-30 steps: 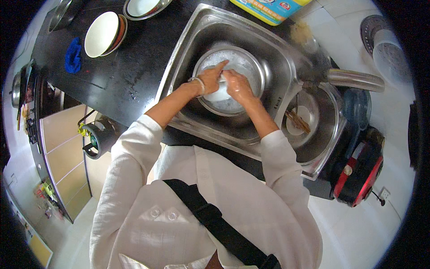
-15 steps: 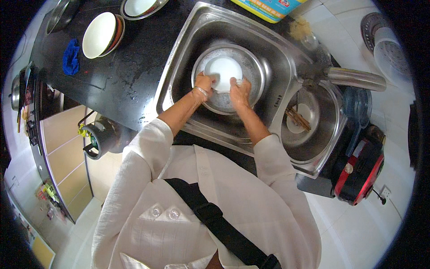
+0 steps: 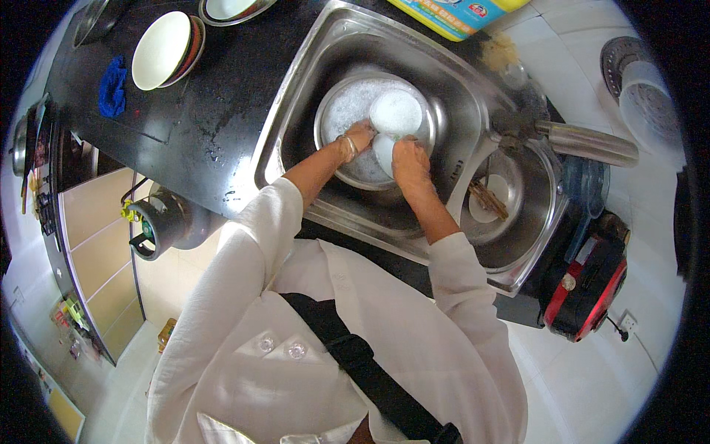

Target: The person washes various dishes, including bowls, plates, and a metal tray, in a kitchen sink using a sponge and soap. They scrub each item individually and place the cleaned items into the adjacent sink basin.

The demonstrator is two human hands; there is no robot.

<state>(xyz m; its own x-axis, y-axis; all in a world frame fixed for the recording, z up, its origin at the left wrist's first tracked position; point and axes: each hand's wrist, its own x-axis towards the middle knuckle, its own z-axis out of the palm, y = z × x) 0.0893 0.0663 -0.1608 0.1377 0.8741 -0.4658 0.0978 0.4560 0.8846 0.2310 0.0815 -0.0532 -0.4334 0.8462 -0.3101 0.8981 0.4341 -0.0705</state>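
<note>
A wide metal basin with soapy water sits in the large sink bowl. My left hand, with a bangle at the wrist, is closed at the left edge of a tilted white bowl in the basin. On that bowl's right side, my right hand grips with curled fingers. Just beyond both hands, a second round white bowl lies in the basin, covered with suds. The fingertips of both hands are partly hidden.
The smaller sink bowl holds a white dish and a bundle of wooden sticks under the faucet. Stacked bowls and a blue cloth lie on the black counter. A yellow-and-blue jug stands behind the sink.
Both hands have shifted right and nearer me in the basin. A suds-covered white bowl now shows beyond them, and the bowl between my hands is tilted.
</note>
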